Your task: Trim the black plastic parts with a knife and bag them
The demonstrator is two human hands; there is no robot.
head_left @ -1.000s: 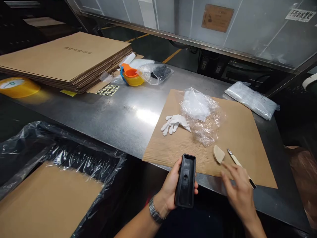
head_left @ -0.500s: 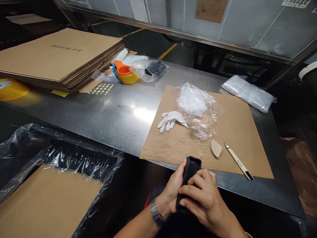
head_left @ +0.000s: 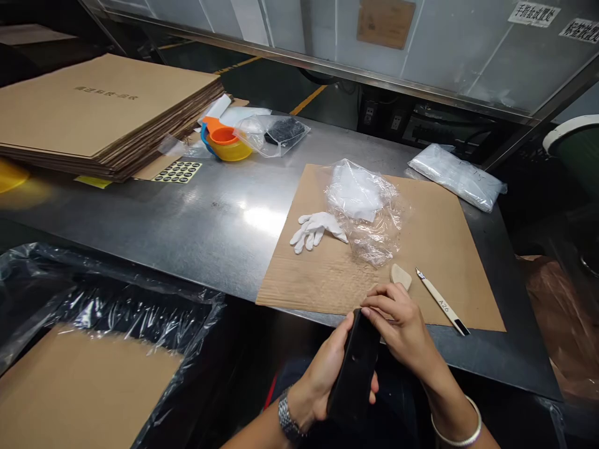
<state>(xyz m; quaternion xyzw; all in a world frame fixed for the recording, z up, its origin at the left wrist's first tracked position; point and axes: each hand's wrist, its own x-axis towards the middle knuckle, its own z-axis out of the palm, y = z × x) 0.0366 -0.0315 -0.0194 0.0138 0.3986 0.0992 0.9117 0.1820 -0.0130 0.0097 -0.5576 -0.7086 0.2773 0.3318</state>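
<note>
A long black tray-like part [head_left: 354,368] is held below the table's front edge, a smooth face with a small hole toward me. My left hand [head_left: 327,368] wraps round it from the left, fingertips showing at its right side. My right hand [head_left: 400,318] is closed at the part's upper right corner, thumb and fingers together there. Just beyond my right hand, a beige wedge-shaped pad [head_left: 400,276] lies on a cardboard sheet [head_left: 440,237]. To its right is a white-handled knife [head_left: 442,301] marked A26. A white glove [head_left: 318,229] rests beside crumpled clear plastic [head_left: 369,237].
Stacked cardboard [head_left: 107,106] stands at the back left, near orange and yellow tape rolls [head_left: 229,143], a sticker sheet [head_left: 178,171] and a bagged black item [head_left: 284,131]. A wrapped white packet [head_left: 456,176] lies back right. A plastic-lined bin [head_left: 196,318] is at lower left.
The black part has turned, so its hollow side no longer shows. My right hand has moved from inside the hollow up to the far corner. The view has shifted slightly right.
</note>
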